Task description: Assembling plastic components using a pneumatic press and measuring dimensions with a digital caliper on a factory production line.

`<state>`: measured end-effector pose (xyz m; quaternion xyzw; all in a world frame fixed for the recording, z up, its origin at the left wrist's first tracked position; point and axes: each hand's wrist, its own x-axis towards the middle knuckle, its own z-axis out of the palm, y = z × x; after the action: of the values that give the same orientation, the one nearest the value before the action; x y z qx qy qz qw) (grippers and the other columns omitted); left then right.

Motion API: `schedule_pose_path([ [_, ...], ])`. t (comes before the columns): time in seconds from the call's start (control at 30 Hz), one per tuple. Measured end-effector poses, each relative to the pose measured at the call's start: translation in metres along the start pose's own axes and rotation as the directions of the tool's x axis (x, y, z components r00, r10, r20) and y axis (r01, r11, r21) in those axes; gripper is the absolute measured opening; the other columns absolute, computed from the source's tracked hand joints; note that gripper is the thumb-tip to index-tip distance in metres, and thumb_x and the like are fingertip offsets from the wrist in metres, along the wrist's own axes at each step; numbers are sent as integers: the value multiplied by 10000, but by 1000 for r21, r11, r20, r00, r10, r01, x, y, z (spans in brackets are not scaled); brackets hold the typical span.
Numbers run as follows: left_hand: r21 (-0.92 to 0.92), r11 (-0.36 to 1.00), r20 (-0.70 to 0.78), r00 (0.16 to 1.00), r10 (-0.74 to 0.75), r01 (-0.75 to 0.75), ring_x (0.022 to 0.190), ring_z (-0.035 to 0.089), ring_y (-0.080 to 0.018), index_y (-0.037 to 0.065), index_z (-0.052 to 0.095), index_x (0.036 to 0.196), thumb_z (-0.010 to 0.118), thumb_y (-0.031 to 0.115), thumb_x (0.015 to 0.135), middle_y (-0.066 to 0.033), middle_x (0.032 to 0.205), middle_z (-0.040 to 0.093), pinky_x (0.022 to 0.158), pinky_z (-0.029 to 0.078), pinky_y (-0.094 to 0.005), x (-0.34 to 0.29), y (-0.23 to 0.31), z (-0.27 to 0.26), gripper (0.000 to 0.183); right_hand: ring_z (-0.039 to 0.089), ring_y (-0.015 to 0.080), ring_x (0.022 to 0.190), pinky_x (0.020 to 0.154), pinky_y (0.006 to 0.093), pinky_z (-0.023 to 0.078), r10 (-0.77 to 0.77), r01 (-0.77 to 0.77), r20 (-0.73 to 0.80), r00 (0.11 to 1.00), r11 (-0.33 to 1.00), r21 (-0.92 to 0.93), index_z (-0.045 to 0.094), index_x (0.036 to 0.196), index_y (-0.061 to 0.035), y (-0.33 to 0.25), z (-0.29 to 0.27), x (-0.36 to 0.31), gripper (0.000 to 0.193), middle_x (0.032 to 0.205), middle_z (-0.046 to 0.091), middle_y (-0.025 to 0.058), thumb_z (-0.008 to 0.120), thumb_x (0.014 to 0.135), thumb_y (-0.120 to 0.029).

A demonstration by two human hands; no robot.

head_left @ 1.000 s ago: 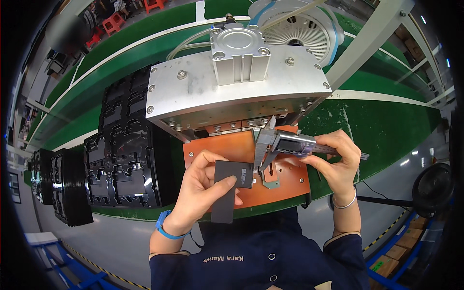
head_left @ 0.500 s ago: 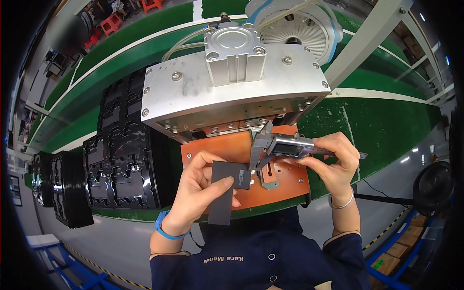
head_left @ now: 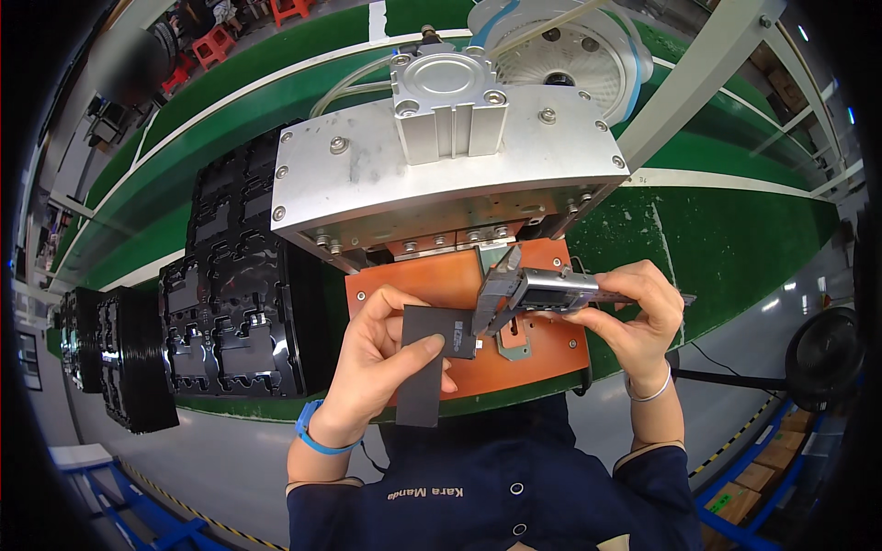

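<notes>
My left hand [head_left: 375, 356] pinches a flat, black L-shaped piece [head_left: 421, 390] between thumb and fingers, the thumb lying across its face. Pale print marks the piece's upper right part, and a small white tab pokes out at its right edge. In my right hand [head_left: 638, 308] is a digital caliper [head_left: 557, 288], gripped by its slide end. The caliper's jaws point left and reach the right edge of the black piece; whether they touch it I cannot tell. Both hands are above an orange base plate [head_left: 418, 283], which carries a small grey-green fixture block [head_left: 514, 343].
A silver metal press [head_left: 367, 179] with a square cylinder [head_left: 450, 101] on top stands just beyond my hands. Stacked black plastic trays [head_left: 230, 303] fill the left of the green bench. A white round fan-like housing [head_left: 588, 69] sits behind; a slanted metal post [head_left: 684, 87] rises at right.
The caliper has shifted slightly and tilted, its jaws now a little lower beside the black piece. My left hand keeps the piece nearly still.
</notes>
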<state>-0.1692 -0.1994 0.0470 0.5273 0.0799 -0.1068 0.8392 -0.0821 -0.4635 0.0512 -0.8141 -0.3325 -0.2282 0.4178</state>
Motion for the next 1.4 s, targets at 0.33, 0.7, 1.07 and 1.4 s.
schedule_pose_path([
  [0.33, -15, 1000, 1, 1000, 3, -3, 735, 678, -147, 20, 439, 1064, 585, -39, 889, -112, 873, 648, 618, 630, -323, 0, 0, -1, 235, 630, 122, 626, 495, 210, 446, 26, -27, 15, 1000, 999, 23, 707, 828, -48, -2, 2, -3, 326, 746, 685, 49, 899, 601, -183],
  [0.7, -2, 1000, -3, 1000, 10, -10, 738, 677, -143, 21, 438, 1058, 583, -41, 889, -114, 872, 650, 625, 631, -318, 1, -1, -1, 231, 638, 126, 620, 514, 211, 485, 15, -16, 12, 1000, 999, 30, 707, 826, -37, -1, 2, -4, 322, 742, 680, 59, 897, 602, -170],
  [1.07, 2, 1000, 4, 1000, 24, -24, 738, 677, -145, 23, 435, 1054, 576, -49, 891, -118, 885, 651, 615, 631, -313, 0, -2, -1, 228, 650, 128, 627, 544, 218, 518, 2, -2, 21, 1000, 1000, 21, 705, 838, -31, -2, 1, -4, 319, 751, 680, 68, 892, 616, -165],
  [1.4, -21, 999, 10, 999, 31, -31, 743, 677, -152, 29, 431, 1063, 576, -41, 893, -120, 895, 652, 614, 632, -317, 1, -3, -2, 234, 651, 133, 629, 547, 223, 518, -4, 3, 12, 1000, 1000, 28, 702, 848, -30, -4, 2, -5, 331, 748, 680, 69, 893, 610, -157],
])
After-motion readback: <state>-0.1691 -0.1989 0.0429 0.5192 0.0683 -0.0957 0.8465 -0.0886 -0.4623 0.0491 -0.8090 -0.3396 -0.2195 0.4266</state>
